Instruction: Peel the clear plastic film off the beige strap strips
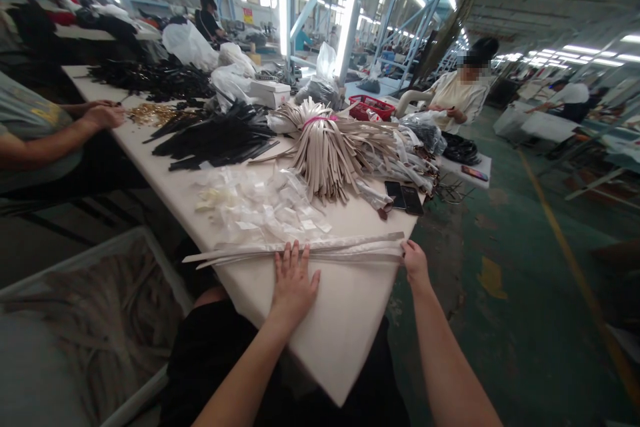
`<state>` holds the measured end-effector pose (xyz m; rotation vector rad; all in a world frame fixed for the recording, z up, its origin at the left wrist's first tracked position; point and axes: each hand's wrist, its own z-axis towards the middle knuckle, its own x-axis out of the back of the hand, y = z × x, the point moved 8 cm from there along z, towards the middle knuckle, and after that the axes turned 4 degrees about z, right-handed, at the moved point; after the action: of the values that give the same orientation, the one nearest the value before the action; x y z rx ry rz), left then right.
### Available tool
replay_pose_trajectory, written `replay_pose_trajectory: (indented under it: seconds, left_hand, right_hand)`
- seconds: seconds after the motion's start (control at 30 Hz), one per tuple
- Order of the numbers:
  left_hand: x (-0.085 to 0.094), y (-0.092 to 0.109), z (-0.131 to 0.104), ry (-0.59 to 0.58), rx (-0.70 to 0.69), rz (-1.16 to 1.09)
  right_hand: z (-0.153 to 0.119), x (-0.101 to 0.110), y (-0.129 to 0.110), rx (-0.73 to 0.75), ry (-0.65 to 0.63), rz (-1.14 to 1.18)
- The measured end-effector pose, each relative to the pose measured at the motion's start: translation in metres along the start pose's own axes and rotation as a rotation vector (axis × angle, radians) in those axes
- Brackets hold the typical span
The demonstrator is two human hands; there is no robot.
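Observation:
Several long pale strips (345, 248) lie across the near end of the table, partly inside thin clear plastic. Over their middle my left hand (294, 283) rests flat, fingers spread, pressing them to the tabletop. At the table's right edge my right hand (415, 261) pinches the strips' right end between thumb and fingers. Their left ends stick out past the table's left edge. Just beyond my left hand is a loose pile of clear plastic wrappers (270, 207). A large bundle of beige strips (320, 153), tied with a pink band, fans out behind the wrappers.
Black strips (215, 137) cover the table's left middle. Two dark phones (404, 197) lie near its right edge. A red basket (371, 107) and white box (270, 93) stand farther back. A bin of strips (100, 313) sits at lower left. A co-worker's hands (104, 113) are at left.

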<state>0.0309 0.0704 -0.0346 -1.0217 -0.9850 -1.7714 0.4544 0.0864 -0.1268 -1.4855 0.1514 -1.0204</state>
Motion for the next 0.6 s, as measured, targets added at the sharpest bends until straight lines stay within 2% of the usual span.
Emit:
replay_pose_trajectory:
  seconds: [0.1,0.2,0.27,0.4,0.5,0.6]
  left_hand:
    - [0.002,-0.001,-0.002,0.0,0.002,-0.023]
    - [0.004,-0.002,-0.005,-0.021,0.009,-0.041]
    - [0.004,-0.002,-0.008,-0.047,0.01,-0.045]
    - [0.005,-0.002,-0.013,-0.07,0.03,-0.042]
    - [0.007,-0.006,-0.017,-0.064,0.044,-0.031]
    - [0.01,-0.017,-0.014,-0.053,0.051,-0.015]
  right_hand:
    - [-0.005,0.016,-0.009,-0.041,0.105,-0.114]
    - [-0.017,0.022,-0.045,0.153,0.165,-0.269]
    - [-0.032,0.003,-0.076,0.35,0.036,-0.284]
    - [-0.078,-0.061,-0.128,0.661,-0.362,-0.291]
    - [-0.102,-0.094,-0.143,0.722,-0.497,-0.325]
    - [-0.108,-0.104,-0.145,0.696,-0.502,-0.313]
